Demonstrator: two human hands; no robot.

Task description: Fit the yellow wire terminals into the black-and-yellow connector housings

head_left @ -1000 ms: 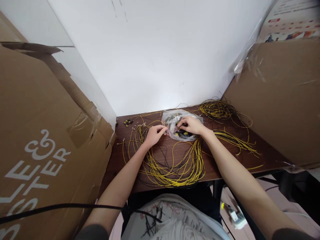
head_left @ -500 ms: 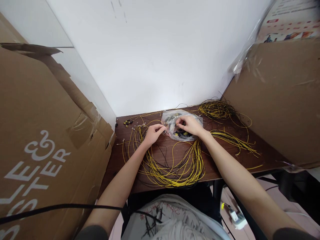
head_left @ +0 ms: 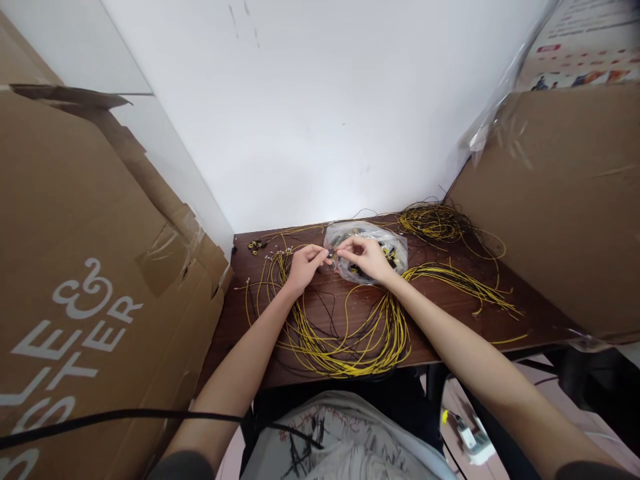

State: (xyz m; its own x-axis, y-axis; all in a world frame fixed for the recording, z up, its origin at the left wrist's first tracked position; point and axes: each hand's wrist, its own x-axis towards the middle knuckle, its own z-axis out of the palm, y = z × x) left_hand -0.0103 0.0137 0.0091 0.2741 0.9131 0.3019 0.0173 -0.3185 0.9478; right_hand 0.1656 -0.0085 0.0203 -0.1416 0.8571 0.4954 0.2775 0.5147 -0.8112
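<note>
My left hand is closed in a pinch at the left edge of a clear plastic bag. The tiny piece at its fingertips is too small to name. My right hand is also pinched, over the bag, its fingertips almost touching those of the left. Whatever it holds is hidden by the fingers. Inside the bag lie small black and yellow parts. A looped bundle of yellow and black wires curves along the table in front of both hands, with small pale ends just left of my left hand.
A few black and yellow pieces lie at the table's back left. A tangled wire coil sits at the back right, with straighter wire ends before it. Cardboard boxes flank the brown table; a white wall stands behind.
My right hand has moved left across the bag, bringing its fingertips up to my left hand's. More of the parts in the bag now show on its right side. My left hand has hardly moved.
</note>
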